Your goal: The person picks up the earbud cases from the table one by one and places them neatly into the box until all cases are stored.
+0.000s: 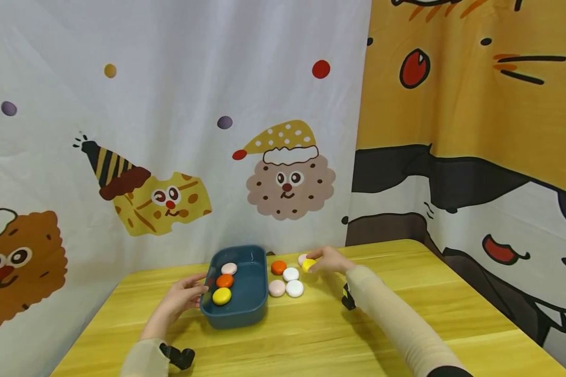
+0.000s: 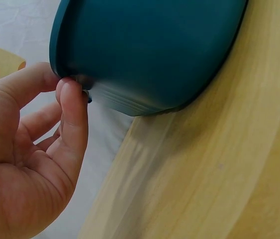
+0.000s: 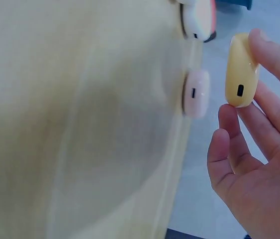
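Note:
My left hand (image 1: 181,297) pinches the left rim of a dark blue box (image 1: 233,320); its thumb and forefinger meet at the edge in the left wrist view. Inside the box, along its left side, lie a pale pink disc (image 1: 229,268), an orange disc (image 1: 225,281) and a yellow disc (image 1: 222,296). To the right, my right hand (image 1: 331,260) holds another yellow disc (image 3: 241,69) between thumb and fingers, lifted off the table. This rounded disc has a small dark slot in its side. Just beside it on the table sits a pink disc (image 3: 197,93).
Between the box and my right hand, an orange disc (image 1: 279,267), two white discs (image 1: 291,274) and a pale pink disc (image 1: 277,288) lie grouped on the wooden table (image 1: 320,335). A cartoon-printed curtain (image 1: 170,104) hangs behind the table's back edge.

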Action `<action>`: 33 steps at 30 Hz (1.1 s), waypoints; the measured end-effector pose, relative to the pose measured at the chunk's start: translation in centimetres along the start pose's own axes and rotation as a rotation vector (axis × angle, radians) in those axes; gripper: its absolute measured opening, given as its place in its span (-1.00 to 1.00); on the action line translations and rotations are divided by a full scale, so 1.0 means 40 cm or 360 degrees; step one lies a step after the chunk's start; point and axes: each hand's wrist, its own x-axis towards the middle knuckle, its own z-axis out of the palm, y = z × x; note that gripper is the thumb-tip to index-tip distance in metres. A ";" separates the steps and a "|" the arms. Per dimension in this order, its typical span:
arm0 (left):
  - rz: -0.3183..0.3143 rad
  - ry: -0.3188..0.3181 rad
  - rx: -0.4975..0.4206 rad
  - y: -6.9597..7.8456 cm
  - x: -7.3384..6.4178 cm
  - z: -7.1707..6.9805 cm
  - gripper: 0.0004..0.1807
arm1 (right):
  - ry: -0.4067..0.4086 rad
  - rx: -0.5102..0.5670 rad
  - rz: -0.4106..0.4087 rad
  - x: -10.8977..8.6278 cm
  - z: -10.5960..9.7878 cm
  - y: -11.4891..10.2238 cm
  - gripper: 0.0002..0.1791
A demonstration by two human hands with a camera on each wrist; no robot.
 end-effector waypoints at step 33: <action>-0.0014 0.0018 -0.0005 -0.005 0.002 0.002 -0.40 | 0.0039 0.0094 -0.0101 0.015 -0.127 -0.099 -0.35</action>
